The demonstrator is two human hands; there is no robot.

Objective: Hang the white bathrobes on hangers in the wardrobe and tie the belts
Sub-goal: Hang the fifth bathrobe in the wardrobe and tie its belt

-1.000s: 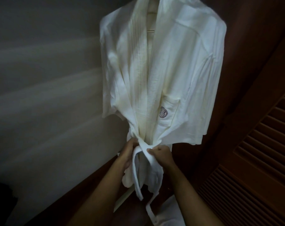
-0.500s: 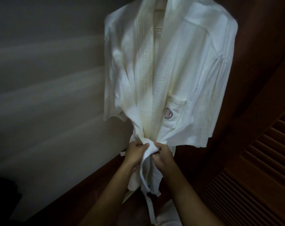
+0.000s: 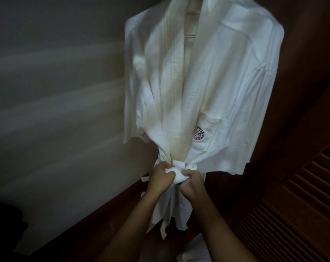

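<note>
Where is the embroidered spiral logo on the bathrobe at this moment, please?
In the head view, the logo sits on the chest pocket on the right of the bathrobe, just beside the front opening and above the right hand.

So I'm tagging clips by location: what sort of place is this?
Probably a hotel-room wardrobe: a white bathrobe with an embroidered logo on its pocket hangs beside a dark louvered wooden door, while both hands grip its belt.
</note>
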